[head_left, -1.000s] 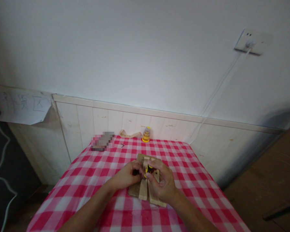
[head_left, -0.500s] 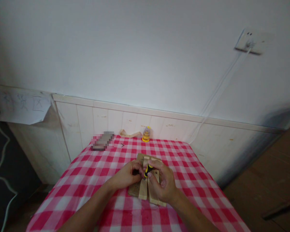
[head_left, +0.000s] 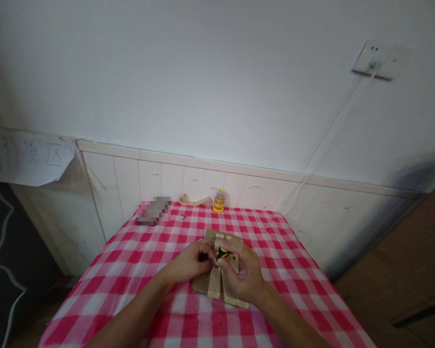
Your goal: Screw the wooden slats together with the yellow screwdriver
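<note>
My right hand (head_left: pixel 244 270) is closed around the handle of a short black-and-yellow screwdriver (head_left: pixel 222 253), tilted over the wood pieces. My left hand (head_left: pixel 194 261) is beside it, thumb and fingers pinched close to the screwdriver's lower end; what they hold, if anything, is hidden. Below both hands, light wooden strips (head_left: pixel 214 284) lie on a brown board (head_left: pixel 202 284). A small dark hole shows in one strip near my right fingers. The screwdriver's tip is too small and covered to make out.
Red-and-white checked cloth (head_left: pixel 181 309) covers the table. At its far edge stand a clear-and-yellow container (head_left: pixel 219 201) and a curled pale strip (head_left: pixel 194 201). A blurred-out flat object (head_left: pixel 154 211) and a small dark metal piece (head_left: pixel 183 217) lie left. Behind is a panelled wall (head_left: pixel 239 186).
The screwdriver handle has turned and tilted slightly within my right hand's fingers. My left hand stays in nearly the same place, and the wood pieces have not visibly shifted.
</note>
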The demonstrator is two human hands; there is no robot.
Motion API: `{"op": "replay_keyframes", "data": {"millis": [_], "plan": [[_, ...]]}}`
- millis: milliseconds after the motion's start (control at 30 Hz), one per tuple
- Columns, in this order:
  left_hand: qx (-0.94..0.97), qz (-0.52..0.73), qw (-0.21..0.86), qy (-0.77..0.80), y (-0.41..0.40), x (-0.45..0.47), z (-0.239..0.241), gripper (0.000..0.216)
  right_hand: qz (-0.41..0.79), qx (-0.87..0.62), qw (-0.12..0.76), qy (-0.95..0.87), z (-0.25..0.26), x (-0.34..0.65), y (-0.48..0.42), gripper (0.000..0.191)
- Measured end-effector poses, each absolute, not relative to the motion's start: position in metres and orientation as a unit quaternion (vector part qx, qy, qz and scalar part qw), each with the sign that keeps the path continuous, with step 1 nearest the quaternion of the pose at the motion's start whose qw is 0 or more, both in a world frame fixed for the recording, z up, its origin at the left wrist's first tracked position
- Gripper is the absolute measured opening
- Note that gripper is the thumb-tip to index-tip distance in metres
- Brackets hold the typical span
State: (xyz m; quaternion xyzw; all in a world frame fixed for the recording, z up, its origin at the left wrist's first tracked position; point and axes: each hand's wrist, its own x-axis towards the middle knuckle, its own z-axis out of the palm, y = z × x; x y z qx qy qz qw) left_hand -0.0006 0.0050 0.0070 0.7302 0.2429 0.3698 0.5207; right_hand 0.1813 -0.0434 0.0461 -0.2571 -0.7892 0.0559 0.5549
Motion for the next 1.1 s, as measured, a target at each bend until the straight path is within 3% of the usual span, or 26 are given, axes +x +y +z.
{"op": "replay_keyframes", "data": {"millis": [1100], "plan": [[0.743,0.36,0.504,0.255,0.0058,-0.0014,0.0054,0.006,0.067,-0.277,0.543,-0.79,0.0444,0.183,-0.0468,0.04]]}}
